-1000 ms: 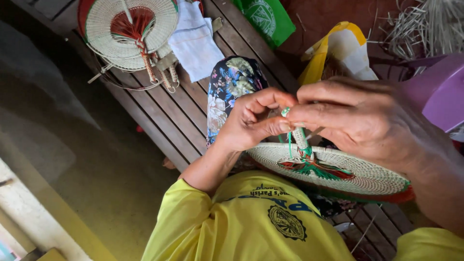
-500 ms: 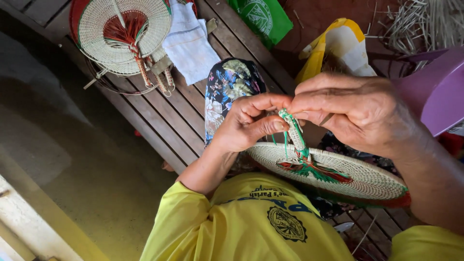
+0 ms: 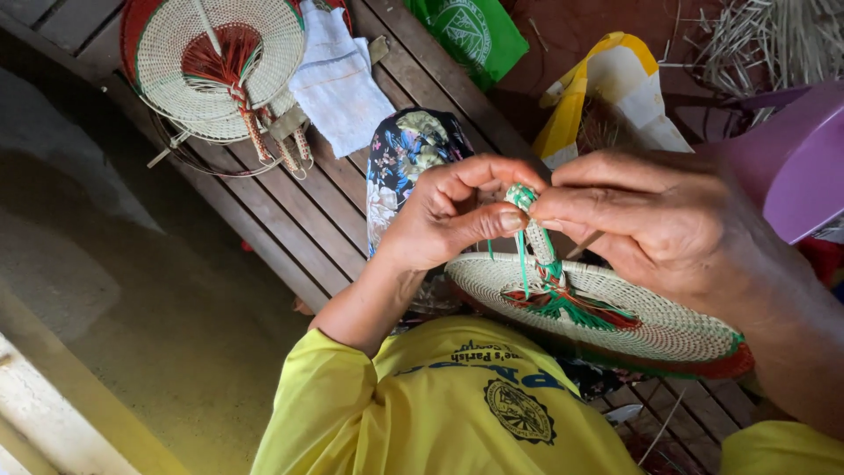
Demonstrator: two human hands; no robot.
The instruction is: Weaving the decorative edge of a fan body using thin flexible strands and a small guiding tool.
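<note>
A round woven straw fan [image 3: 633, 321] with a red and green centre lies flat across my lap. Its wrapped handle [image 3: 532, 230] sticks up between my hands. My left hand [image 3: 440, 224] pinches the handle tip with thumb and forefinger. My right hand [image 3: 655, 220] grips the same tip from the right, fingers closed on it. Thin green strands [image 3: 522, 264] hang down from the handle top.
A second woven fan [image 3: 220, 66] lies on the slatted wooden bench [image 3: 308, 220] at top left, beside a white cloth [image 3: 338, 79]. A floral cloth [image 3: 400, 163], a green bag [image 3: 475, 31], a yellow-and-white bag [image 3: 607, 97], a purple plastic object [image 3: 800, 158] and loose straw [image 3: 774, 40] surround me.
Both hands stayed at the handle tip, shifting slightly as the fingers worked the green strand around it; the fan stayed flat on my lap.
</note>
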